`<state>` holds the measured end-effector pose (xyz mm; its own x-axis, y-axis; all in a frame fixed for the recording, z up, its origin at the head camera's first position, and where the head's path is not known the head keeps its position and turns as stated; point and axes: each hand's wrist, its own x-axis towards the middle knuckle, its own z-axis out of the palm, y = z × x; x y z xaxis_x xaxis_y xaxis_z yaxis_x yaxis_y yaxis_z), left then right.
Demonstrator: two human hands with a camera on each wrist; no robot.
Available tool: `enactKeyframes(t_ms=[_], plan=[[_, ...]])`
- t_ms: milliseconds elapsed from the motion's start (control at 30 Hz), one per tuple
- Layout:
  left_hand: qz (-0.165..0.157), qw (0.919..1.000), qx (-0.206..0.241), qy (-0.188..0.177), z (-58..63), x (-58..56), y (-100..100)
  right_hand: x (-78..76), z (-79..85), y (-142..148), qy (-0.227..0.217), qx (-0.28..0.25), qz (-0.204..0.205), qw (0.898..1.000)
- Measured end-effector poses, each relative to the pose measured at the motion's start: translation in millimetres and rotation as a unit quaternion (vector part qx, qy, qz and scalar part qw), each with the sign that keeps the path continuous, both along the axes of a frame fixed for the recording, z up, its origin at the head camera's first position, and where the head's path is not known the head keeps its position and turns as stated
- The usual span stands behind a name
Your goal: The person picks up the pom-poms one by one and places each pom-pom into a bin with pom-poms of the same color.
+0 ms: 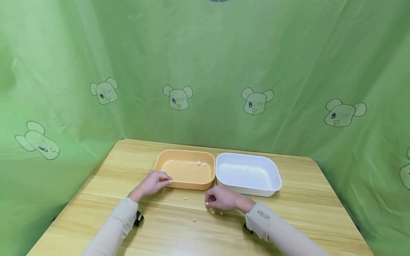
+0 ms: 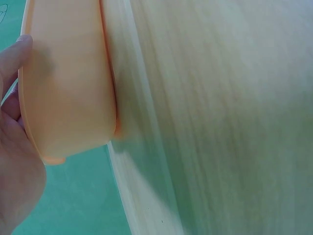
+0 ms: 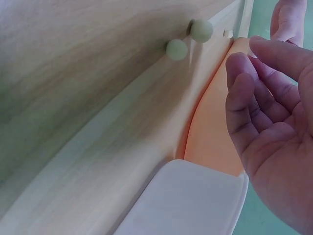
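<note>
My left hand (image 1: 155,183) holds the near-left rim of an orange plastic basin (image 1: 189,186), with the thumb over the edge, as the left wrist view also shows. Just in front of the gap between the orange basin and a white basin (image 1: 250,189) is my right hand (image 1: 224,198). Its curled fingertips pinch a small pale ball (image 1: 207,203), mostly hidden by the fingers in the right wrist view. Close under that hand, a pale ball (image 1: 213,212) and another ball (image 1: 221,213) lie on the table.
Nearer the person, a loose ball (image 1: 194,219) lies on the wooden table (image 1: 179,238); another ball (image 1: 185,198) is by the orange basin. Several balls, including a larger one (image 1: 198,163), sit inside it. The white basin holds small balls. A green curtain (image 1: 211,124) hangs behind.
</note>
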<state>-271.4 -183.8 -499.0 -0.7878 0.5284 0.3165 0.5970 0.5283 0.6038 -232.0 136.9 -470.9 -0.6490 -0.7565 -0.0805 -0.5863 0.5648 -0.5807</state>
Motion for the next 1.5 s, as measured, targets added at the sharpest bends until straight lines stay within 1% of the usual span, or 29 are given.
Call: enactKeyframes(t_ms=[133,167,233,300,433,533,633,800,867,1100,1233,1333,1500], plan=[[-0.015,0.9996,0.012,0.019,-2.7,-1.1,-1.4,0.6,2.1,1.7,-0.001,-0.002,-0.008,1.0],[-0.02,0.9992,0.016,0.029,-3.6,-1.4,-1.6,0.6,2.3,2.2,-0.001,-0.002,-0.01,1.0],[-0.024,0.9988,0.022,0.036,-5.1,-2.5,-2.1,0.4,2.6,3.3,0.001,-0.004,-0.011,1.0],[-0.022,0.9991,0.022,0.028,-4.6,-2.8,-2.2,0.1,2.6,4.1,0.003,-0.011,-0.008,1.0],[-0.007,0.9999,0.007,-0.005,-1.7,-1.7,-2.0,-0.7,4.3,5.3,0.01,-0.024,-0.004,1.0],[-0.003,1.0,0.003,-0.009,-1.3,-0.9,-2.0,-1.7,5.7,6.0,0.012,-0.029,-0.006,0.999],[-0.005,1.0,0.006,-0.001,-1.6,-0.8,-2.0,-2.4,7.3,6.3,0.013,-0.033,-0.008,0.999],[-0.023,0.9991,0.017,0.03,-3.4,-1.6,-2.8,-4.3,9.6,6.2,0.021,-0.042,-0.008,0.999],[-0.025,0.9989,0.019,0.034,-3.5,-1.7,-2.7,-5.1,10.4,5.7,0.022,-0.043,-0.01,0.999],[-0.001,1.0,-0.001,-0.006,0.7,-0.5,-0.8,-7.5,13.2,3.7,0.031,-0.038,-0.025,0.998],[0.009,0.9997,-0.008,-0.019,1.8,-0.2,-0.4,-9.3,15.2,3.1,0.033,-0.045,-0.028,0.998],[0.013,0.9996,-0.011,-0.023,1.9,-0.2,-0.3,-11.5,16.3,2.7,0.031,-0.049,-0.03,0.998],[0.011,0.9996,-0.009,-0.025,1.0,0.0,-0.2,-14.7,18.7,1.9,0.038,-0.051,-0.031,0.997]])
